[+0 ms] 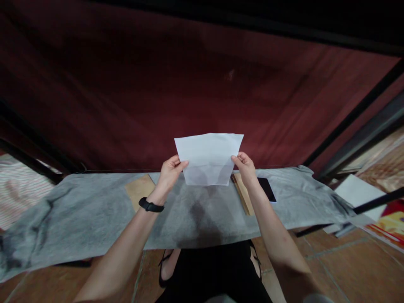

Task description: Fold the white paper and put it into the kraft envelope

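A white sheet of paper [208, 158] is held up above the grey cloth, with a faint crease across it. My left hand [172, 170] pinches its left edge between thumb and fingers; a black band circles that wrist. At the right edge, my right hand [244, 166] grips the sheet the same way. A flat brown paper piece [139, 189] lies on the cloth beside my left wrist. Partly behind my right forearm are a brown stack or envelope [243, 195] and a dark flat device [267, 188].
The grey cloth [94, 219] covers a long narrow table. Behind it hangs a dark red curtain or panel [158, 92] with black frame bars. At the right stand a white box-like item [360, 193] and colourful packaging [393, 223]. Tiled floor shows below.
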The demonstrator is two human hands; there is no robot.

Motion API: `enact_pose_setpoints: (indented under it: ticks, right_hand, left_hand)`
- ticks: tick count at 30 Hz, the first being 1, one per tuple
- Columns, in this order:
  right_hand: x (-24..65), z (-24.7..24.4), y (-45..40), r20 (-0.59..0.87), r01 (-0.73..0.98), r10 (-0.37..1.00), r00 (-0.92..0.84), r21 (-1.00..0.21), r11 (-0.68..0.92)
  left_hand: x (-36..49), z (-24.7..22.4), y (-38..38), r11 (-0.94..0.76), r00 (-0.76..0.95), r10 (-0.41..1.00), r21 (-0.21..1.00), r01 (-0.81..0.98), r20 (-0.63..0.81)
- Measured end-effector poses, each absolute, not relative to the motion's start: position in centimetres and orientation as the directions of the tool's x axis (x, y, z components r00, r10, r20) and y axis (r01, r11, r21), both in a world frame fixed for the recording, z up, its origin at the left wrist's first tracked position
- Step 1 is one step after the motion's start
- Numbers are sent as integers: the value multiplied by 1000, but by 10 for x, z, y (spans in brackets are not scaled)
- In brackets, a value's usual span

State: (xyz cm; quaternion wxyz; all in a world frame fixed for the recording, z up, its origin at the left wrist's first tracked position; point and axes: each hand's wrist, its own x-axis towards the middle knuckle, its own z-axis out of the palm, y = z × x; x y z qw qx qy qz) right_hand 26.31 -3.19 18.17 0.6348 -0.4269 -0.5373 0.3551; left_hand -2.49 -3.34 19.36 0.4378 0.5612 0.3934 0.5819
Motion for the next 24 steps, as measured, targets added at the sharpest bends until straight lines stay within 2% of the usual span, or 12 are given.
enact_pose_setpoints:
  ticks: [5, 8, 11, 14, 19, 24]
  right_hand:
    - [271, 129, -87, 332, 140, 938, 99, -938, 318]
    - [274, 81, -124, 330, 264, 944, 32, -913, 310]
    - [275, 40, -162, 310, 368, 940, -144, -865, 341]
    - [272, 12, -193, 286, 502, 916, -281, -769, 395]
    - [268, -10, -221, 254, 632, 878, -406, -616, 470]
    - [271, -10, -226, 265, 654, 872, -412, -580, 485]
  left_hand:
    - [-40, 140, -74, -231, -7, 972, 957, 177, 236]
    - [-50, 96, -102, -247, 122, 967, 937, 248, 223]
    - [-60, 55, -124, -306, 279, 934, 900, 310, 222]
    - [-68, 25, -141, -398, 382, 896, 794, 460, 228]
    - [-75, 9, -164, -562, 592, 789, 582, 588, 164]
    - [-78, 12, -172, -627, 685, 721, 517, 582, 103]
